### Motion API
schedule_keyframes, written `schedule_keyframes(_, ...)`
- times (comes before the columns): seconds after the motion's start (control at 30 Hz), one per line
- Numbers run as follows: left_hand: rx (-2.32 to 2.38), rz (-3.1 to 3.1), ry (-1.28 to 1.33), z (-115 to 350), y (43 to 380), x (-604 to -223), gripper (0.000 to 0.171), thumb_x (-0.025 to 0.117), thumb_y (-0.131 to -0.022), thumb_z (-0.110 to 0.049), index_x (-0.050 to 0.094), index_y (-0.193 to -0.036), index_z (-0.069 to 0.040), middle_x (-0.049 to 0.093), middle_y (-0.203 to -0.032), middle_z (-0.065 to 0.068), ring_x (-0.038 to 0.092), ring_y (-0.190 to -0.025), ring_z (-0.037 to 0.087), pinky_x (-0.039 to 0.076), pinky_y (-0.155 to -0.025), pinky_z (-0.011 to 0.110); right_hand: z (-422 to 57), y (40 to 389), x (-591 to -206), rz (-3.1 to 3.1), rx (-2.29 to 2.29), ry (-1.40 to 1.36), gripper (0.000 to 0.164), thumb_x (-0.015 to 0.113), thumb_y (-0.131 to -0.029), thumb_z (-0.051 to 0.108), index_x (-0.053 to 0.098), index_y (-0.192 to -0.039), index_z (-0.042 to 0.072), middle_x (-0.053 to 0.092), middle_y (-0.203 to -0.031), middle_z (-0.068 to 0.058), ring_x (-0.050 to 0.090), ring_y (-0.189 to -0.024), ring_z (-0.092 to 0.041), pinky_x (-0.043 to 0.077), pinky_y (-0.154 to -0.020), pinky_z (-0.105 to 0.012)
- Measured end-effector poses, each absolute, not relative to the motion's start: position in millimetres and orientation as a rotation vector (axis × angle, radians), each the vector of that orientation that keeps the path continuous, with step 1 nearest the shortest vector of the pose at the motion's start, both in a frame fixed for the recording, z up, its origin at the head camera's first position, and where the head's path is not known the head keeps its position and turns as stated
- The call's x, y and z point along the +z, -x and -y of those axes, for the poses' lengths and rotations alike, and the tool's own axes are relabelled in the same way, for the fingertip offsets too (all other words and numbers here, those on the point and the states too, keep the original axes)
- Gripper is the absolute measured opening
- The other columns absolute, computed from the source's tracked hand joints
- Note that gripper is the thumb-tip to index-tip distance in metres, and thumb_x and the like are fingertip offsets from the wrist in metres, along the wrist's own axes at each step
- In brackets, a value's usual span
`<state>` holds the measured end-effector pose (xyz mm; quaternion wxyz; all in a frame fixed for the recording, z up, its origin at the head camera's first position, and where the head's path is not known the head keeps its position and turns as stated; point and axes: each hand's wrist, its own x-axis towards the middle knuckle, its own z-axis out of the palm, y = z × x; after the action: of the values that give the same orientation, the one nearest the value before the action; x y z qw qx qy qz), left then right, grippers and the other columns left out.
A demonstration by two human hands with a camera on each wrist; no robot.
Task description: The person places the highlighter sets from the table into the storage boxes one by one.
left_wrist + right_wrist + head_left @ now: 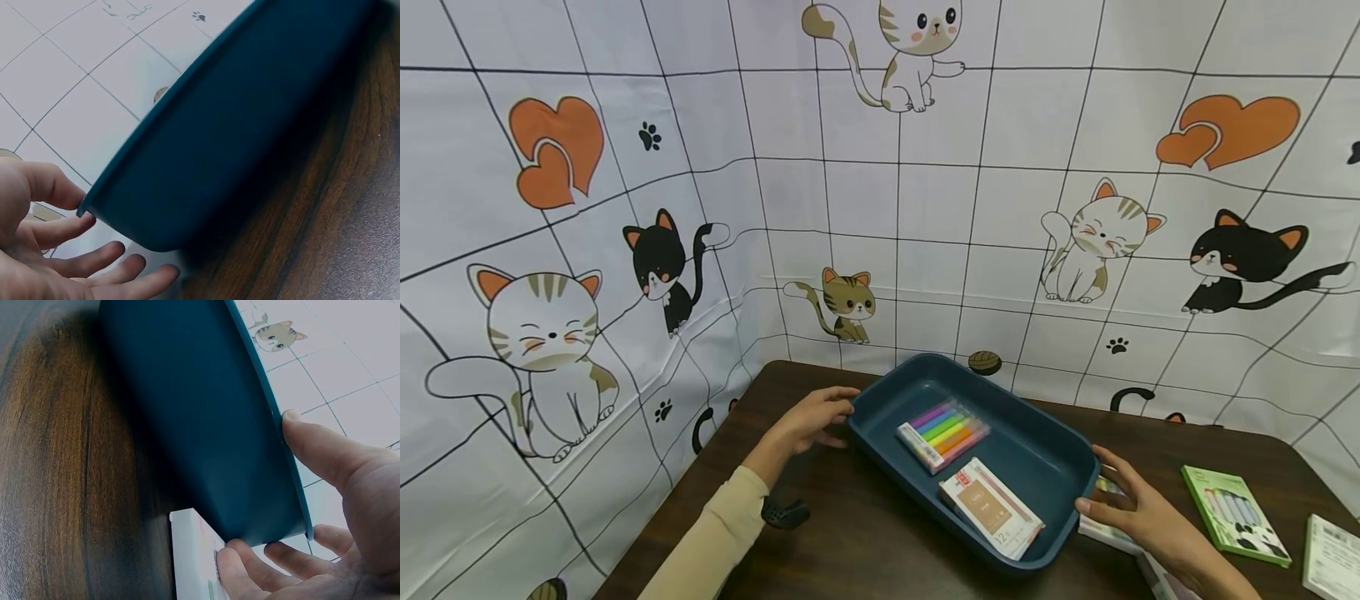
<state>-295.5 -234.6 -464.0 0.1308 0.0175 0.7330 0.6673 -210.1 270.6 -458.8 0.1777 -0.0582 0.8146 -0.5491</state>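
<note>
One tray (1026,450) lies open side up over the dark wooden table (827,533), its long axis slanting from far left to near right; the hands are apart, the left hand (811,419) pinching the tray's left rim, the right hand (1141,510) gripping its right end; behind the tray, white walls (940,200) bear gridlines and cats (852,308); inside it, one pack (943,433) of coloured sticks and one box (992,512); right of it, one green box (1236,512), one white carton (1333,554) and some half-hidden boxes (1108,533), number unclear

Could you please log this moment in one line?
left hand: pinches blue tray; right hand: holds tray's opposite end; inside: multicolored pack, white-brown box
</note>
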Motion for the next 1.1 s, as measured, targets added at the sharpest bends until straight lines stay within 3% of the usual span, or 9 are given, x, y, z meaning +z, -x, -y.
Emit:
schedule_keyframes(0.37, 2.058, -1.913, -0.115, 232.1, 294.6, -472.3, 0.052, 0.045, -0.105, -0.011, 0.039, -0.155, -0.001, 0.036, -0.150, 0.029, 0.044, -0.129, 0.048, 0.057, -0.080, 0.062, -271.1, 211.8, -459.6, -2.314, -1.538, 0.151, 0.100, 0.072, -0.098, 0.027, -0.001, -0.165, 0.017, -0.001, -0.161, -0.036, 0.020, -0.140, -0.062, 0.051, -0.095, -0.059)
schedule_keyframes(0.6, 2.128, -1.714, -0.218, 239.4, 293.2, -476.8, 0.056, 0.042, -0.105, -0.002, 0.029, -0.160, -0.006, 0.029, -0.157, 0.027, 0.038, -0.137, 0.049, 0.052, -0.087, 0.068, -271.9, 211.4, -460.5, -2.315, -1.535, 0.142, 0.100, 0.072, -0.097, 0.027, -0.002, -0.165, 0.016, -0.001, -0.161, -0.037, 0.019, -0.140, -0.062, 0.052, -0.095, -0.060)
schedule_keyframes(0.87, 2.157, -1.617, -0.315, 246.7, 295.2, -483.7, 0.067, 0.048, -0.100, 0.007, 0.027, -0.162, -0.010, 0.029, -0.154, 0.031, 0.053, -0.120, 0.036, 0.050, -0.091, 0.067, -271.6, 211.2, -460.6, -2.322, -1.534, 0.155, 0.100, 0.072, -0.098, 0.027, -0.002, -0.165, 0.016, 0.000, -0.160, -0.037, 0.020, -0.140, -0.062, 0.052, -0.095, -0.060)
schedule_keyframes(1.1, 2.186, -1.566, -0.338, 248.4, 293.8, -487.0, 0.073, 0.051, -0.097, 0.009, 0.025, -0.162, -0.010, 0.027, -0.159, 0.026, 0.049, -0.125, 0.039, 0.049, -0.093, 0.068, -270.5, 211.1, -461.5, -2.305, -1.544, 0.143, 0.100, 0.071, -0.098, 0.027, -0.002, -0.165, 0.016, -0.001, -0.161, -0.036, 0.019, -0.140, -0.062, 0.052, -0.094, -0.059)
